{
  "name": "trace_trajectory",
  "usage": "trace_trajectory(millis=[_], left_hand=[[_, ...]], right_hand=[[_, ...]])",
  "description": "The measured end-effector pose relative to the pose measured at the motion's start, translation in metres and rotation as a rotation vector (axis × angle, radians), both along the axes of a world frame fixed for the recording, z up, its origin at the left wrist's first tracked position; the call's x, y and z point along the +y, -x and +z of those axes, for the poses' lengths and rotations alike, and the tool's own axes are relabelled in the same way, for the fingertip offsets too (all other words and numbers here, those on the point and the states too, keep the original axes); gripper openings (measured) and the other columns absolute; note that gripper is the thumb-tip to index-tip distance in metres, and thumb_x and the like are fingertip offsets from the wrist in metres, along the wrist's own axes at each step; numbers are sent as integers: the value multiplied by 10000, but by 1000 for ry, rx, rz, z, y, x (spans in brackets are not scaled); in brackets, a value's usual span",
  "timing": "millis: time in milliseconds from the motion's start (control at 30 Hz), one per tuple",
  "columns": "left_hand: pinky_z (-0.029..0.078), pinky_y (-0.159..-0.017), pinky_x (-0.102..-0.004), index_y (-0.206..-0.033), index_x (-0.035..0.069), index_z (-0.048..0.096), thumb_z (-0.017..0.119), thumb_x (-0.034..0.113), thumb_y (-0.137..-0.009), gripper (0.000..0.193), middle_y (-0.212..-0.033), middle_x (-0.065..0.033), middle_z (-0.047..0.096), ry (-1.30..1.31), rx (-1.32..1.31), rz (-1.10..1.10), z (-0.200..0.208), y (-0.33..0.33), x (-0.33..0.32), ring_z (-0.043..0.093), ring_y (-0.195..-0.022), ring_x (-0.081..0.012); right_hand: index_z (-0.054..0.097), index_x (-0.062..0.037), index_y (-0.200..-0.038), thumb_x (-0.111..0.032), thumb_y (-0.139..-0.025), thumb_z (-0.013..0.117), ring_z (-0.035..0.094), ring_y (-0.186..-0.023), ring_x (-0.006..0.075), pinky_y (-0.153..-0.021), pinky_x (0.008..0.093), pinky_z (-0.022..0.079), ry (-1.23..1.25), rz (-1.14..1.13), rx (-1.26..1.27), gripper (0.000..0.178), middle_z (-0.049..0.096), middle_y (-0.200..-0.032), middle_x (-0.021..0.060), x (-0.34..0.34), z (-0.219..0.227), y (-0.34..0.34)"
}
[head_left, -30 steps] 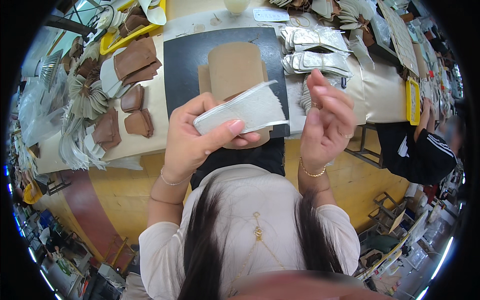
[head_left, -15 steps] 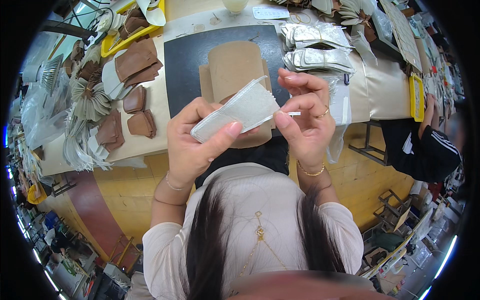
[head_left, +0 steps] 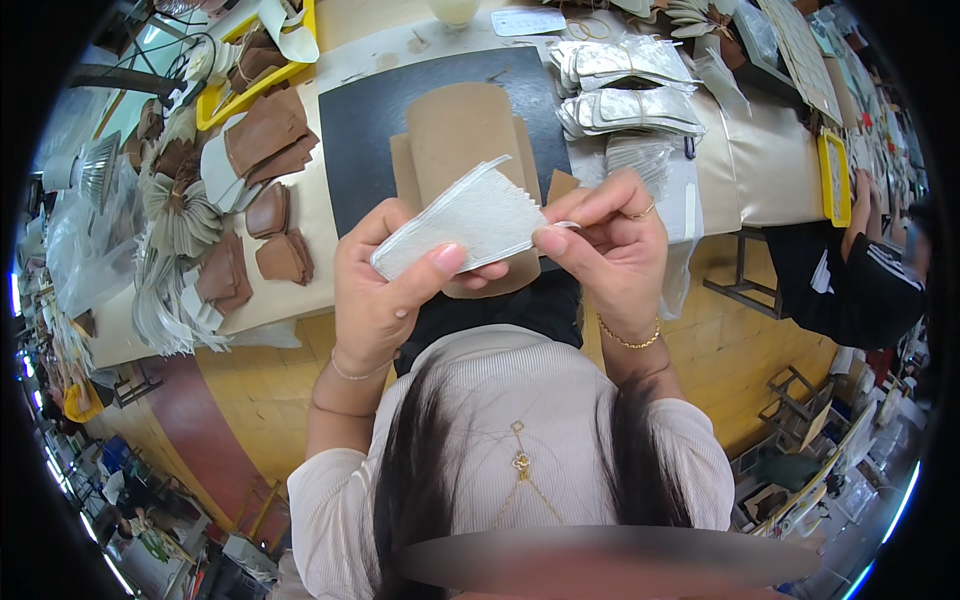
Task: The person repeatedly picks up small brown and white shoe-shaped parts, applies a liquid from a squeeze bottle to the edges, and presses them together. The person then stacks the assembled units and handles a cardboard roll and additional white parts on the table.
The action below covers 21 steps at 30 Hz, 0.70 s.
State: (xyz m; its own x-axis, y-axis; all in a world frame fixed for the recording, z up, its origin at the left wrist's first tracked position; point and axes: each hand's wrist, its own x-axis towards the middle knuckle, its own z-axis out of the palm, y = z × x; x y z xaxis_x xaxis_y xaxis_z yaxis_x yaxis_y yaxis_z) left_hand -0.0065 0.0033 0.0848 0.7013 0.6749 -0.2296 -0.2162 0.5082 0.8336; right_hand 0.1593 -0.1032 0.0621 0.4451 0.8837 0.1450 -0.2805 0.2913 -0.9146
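My left hand (head_left: pixel 378 285) is closed on a small stack of white, flat cut pieces (head_left: pixel 462 222), thumb on top and fingers beneath. The stack tapers, and its upper right edge is jagged. At its right corner my right hand (head_left: pixel 612 240) pinches a thin white strip (head_left: pixel 566 225) between thumb and forefinger. Whether the strip is joined to the stack, I cannot tell. Behind the stack, a curved brown board (head_left: pixel 462 120) bends over the near edge of a dark cutting mat (head_left: pixel 362 130).
Brown leather pieces (head_left: pixel 268 135) and fanned bundles (head_left: pixel 178 215) lie at left, near a yellow tray (head_left: pixel 312 40). Banded silvery-white bundles (head_left: pixel 632 110) sit right of the mat. Another person's arm (head_left: pixel 860 215) shows at far right, beside a yellow frame (head_left: pixel 833 180).
My right hand's raised fingers have curled in toward its pinch at the strip. The stack has shifted slightly left and now faces up more flatly.
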Motion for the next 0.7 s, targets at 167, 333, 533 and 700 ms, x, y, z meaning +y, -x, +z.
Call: trace_trajectory(millis=[167,333,533,700], left_hand=[[598,-649,-353,-829,38,448,686,61,-847,239,-919,-261,672,-61,33,64,-3,4,2,709,-784,-303],[590,-627,-341,-795,37,452,698,83,-828,252,-844,-236,669,-244,144,47,-8,8,-1,696,-698,-273],[559,-536,-297,-828,-5,516,689,107,-839,207,-742,-195,657,-164,165,27,-8,-4,3,675,-605,-235],[511,-464,-268,-978,-63,585,681,137,-857,253,-751,-172,674,32,268,-451,9,-33,22,651,-553,-170]], right_hand=[[437,-37,-1242,14,-873,673,627,-901,89,-773,233,494,87,45,66,441,655,-963,71,-1,-3,2],[426,-68,-1316,-46,-860,708,621,-842,69,-762,231,495,126,160,-35,537,671,-870,42,0,-8,2],[502,-51,-1273,-47,-885,665,602,-987,119,-865,278,484,122,40,-305,421,619,-1015,69,-8,-11,-22],[696,-112,-1098,-50,-783,712,583,-1155,302,-996,391,464,-151,-358,-972,321,562,-1296,138,-13,-19,-49]])
